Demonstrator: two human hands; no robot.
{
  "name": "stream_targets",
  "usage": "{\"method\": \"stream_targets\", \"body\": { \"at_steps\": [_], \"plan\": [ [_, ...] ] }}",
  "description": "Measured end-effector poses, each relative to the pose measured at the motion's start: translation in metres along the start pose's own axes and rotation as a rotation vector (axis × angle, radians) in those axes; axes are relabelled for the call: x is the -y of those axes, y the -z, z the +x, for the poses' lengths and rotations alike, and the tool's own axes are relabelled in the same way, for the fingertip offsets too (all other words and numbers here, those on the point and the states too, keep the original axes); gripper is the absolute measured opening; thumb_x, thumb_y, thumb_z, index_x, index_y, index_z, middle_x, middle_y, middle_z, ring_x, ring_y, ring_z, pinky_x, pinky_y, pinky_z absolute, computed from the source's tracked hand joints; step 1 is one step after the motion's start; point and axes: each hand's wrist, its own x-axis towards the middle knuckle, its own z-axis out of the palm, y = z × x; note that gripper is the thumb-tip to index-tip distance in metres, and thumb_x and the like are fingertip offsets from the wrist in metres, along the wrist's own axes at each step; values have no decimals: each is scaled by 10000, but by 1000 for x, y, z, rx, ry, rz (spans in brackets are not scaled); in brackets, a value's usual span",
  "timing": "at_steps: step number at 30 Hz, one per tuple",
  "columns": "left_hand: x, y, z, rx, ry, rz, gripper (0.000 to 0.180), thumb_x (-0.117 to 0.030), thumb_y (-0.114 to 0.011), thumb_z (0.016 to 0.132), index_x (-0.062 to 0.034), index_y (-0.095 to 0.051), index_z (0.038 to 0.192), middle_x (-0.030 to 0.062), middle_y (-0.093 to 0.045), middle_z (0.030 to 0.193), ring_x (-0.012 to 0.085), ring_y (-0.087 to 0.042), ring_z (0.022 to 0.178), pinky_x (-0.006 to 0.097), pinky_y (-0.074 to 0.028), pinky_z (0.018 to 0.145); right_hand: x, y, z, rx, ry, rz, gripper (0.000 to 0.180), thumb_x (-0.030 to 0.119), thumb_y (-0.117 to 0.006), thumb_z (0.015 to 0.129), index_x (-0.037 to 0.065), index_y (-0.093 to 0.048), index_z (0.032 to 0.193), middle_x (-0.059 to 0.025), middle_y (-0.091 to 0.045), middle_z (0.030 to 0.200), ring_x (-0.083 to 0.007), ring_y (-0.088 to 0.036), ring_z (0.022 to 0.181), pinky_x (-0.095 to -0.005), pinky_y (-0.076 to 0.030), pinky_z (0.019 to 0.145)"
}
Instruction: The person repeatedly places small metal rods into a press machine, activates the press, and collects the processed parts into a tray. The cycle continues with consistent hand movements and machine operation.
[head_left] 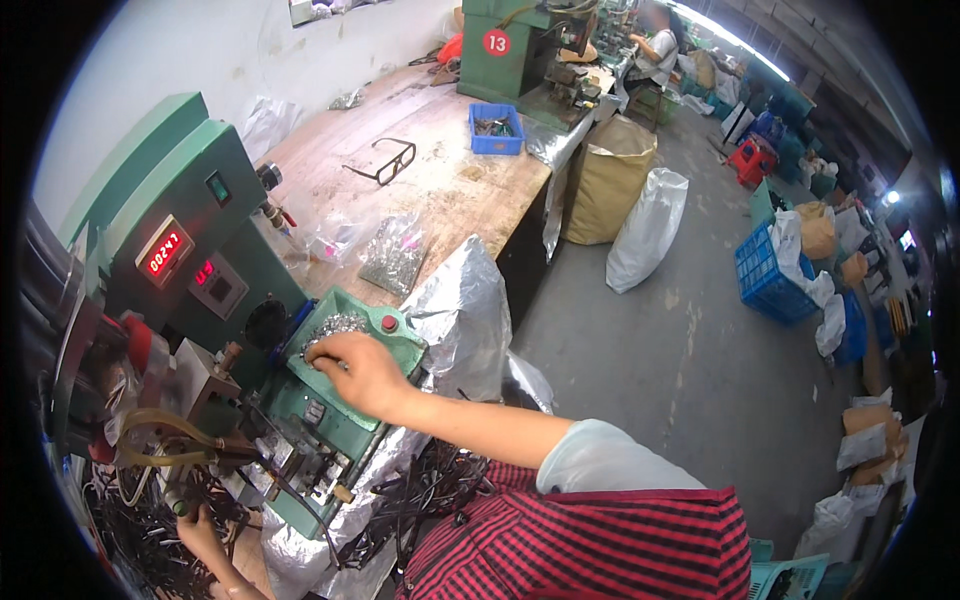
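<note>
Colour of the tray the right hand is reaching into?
Green tray, with a red knob; right hand over it, head view.

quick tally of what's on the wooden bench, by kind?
On the wooden bench:
Black spectacle frames: 1
Blue bins: 1
Clear bags of small metal parts: 1
Green machines: 2, near and far
Total: 5
Right hand is in the near machine's parts tray.

You wear a red-and-black checked garment (pixel 590 545) over a pale grey short sleeve (pixel 600 455) at five o'clock; both your forearms are bare, with no gloves on either hand.
</note>
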Motion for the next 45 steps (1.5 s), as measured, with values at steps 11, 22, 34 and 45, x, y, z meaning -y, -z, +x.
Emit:
{"method": "stream_targets", "body": {
  "at_steps": [11,22,34,45],
  "plan": [
    [58,-29,-14,-254,209,-394,560,-208,-713,986,-97,-533,1505,83,-723,988,132,-621,842,273,-516,761,-25,67,-34,-105,66,-225,133,67,-716,860,75,-759,986,-95,-724,948,-304,-671,920,-404,-524,844],
    [-34,-24,-46,-529,25,-455,163,-102,-744,952,5,-760,1074,13,-722,933,88,-611,829,227,-469,750,66,-41,1,155,201,225,220,35,-738,818,20,-722,1037,-131,-727,991,-292,-700,941,-400,-543,851],
    [-225,52,-90,-521,-675,-961,130,104,-656,943,42,-634,1054,199,-720,1007,278,-734,954,349,-593,870,101,-53,-27,278,-151,653,506,-33,-685,895,-52,-510,1369,-164,-666,1237,-211,-674,1105,-326,-503,1004],
    [-240,-6,-131,-396,-1064,-121,250,-87,-864,764,-71,-720,968,119,-756,971,192,-675,675,287,-493,535,65,-7,16,252,-44,320,456,7,-687,924,20,-613,1373,-111,-681,1315,-202,-631,1242,-346,-465,1090]
  ]
}}
